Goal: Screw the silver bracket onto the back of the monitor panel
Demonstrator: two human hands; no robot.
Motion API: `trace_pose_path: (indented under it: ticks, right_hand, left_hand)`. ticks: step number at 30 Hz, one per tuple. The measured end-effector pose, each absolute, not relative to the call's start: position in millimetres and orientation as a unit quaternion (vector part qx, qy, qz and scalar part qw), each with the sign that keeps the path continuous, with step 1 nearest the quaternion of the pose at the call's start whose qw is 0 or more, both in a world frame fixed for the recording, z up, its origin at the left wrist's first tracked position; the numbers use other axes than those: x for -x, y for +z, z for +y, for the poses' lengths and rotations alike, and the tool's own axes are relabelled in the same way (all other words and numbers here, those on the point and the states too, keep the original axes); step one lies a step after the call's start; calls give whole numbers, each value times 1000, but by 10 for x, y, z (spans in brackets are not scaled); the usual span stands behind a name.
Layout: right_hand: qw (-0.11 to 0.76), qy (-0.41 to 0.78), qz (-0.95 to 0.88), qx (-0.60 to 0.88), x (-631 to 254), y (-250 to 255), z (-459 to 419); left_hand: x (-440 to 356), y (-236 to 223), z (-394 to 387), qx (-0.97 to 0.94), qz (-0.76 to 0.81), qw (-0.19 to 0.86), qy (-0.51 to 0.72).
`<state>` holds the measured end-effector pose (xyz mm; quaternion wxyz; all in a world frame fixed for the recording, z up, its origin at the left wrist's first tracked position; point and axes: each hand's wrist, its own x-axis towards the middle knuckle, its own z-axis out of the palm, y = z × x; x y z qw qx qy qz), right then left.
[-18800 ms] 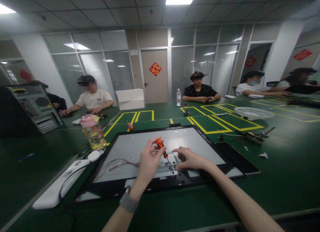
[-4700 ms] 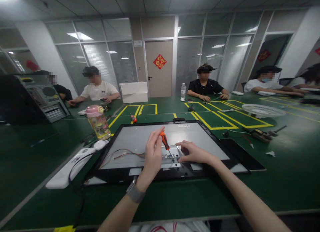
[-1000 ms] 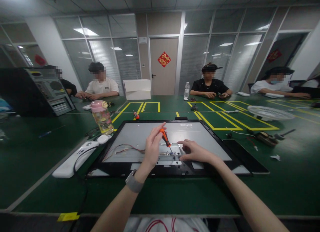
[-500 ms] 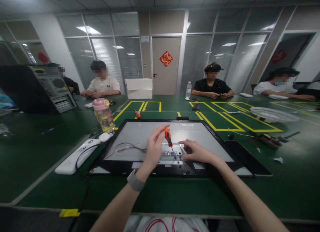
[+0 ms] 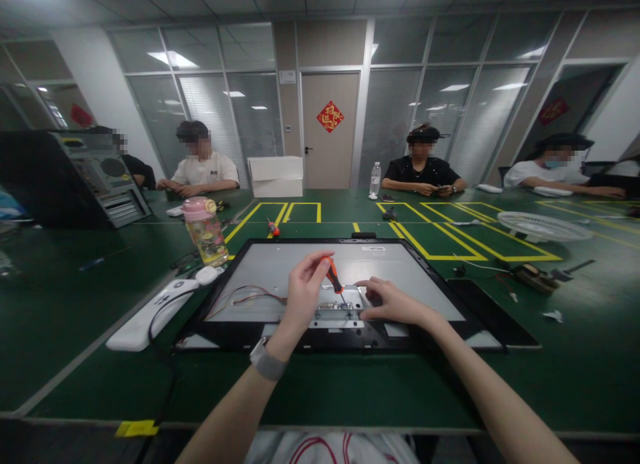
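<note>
Display panel (image 5: 260, 261) lies flat, grey back up, near the middle of the bench's (image 5: 350, 397) front edge. Left hand (image 5: 303, 294) grasps an orange-and-black screwdriver (image 5: 333, 274), handle tilted, shaft pointing down to the metal bracket (image 5: 350, 323) by the panel's near edge. Right hand (image 5: 390, 301) has thumb and forefinger parted at the bracket's right side; whether it grips anything, cannot tell.

Progress, as judged: work at the bracket looks under way, not finished, with the tool at the small parts there (too small to tell whether a screw is in, or which way it turns). Bracket is on the panel; how firmly, cannot tell. Thin wires (image 5: 250, 296) run loose over the panel's left part. Black slab (image 5: 495, 314) lies beside the panel's right edge, white power strip (image 5: 150, 321) off its left.
</note>
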<state>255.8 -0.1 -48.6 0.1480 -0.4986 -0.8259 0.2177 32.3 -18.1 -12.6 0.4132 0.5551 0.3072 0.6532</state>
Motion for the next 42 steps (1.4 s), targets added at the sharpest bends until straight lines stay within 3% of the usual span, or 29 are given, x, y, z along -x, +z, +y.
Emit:
trace_pose_path:
  ticks: [4, 9, 23, 33, 42]
  right_hand:
    - [143, 211, -828, 500, -2550, -476, -6]
    - [146, 208, -829, 498, -2550, -484, -4]
    - [148, 217, -829, 494, -2546, -470, -14]
    - [149, 213, -828, 497, -2557, -504, 8]
    - [149, 207, -833, 491, -2556, -507, 15]
  left_hand:
    - [-331, -104, -210, -584, 345, 334, 654]
    - [-343, -96, -229, -609, 330, 314, 650]
    - [-327, -73, -253, -597, 309, 371, 640]
    - [-355, -162, -248, -602, 363, 203, 681]
    - [-343, -149, -281, -656, 304, 266, 638]
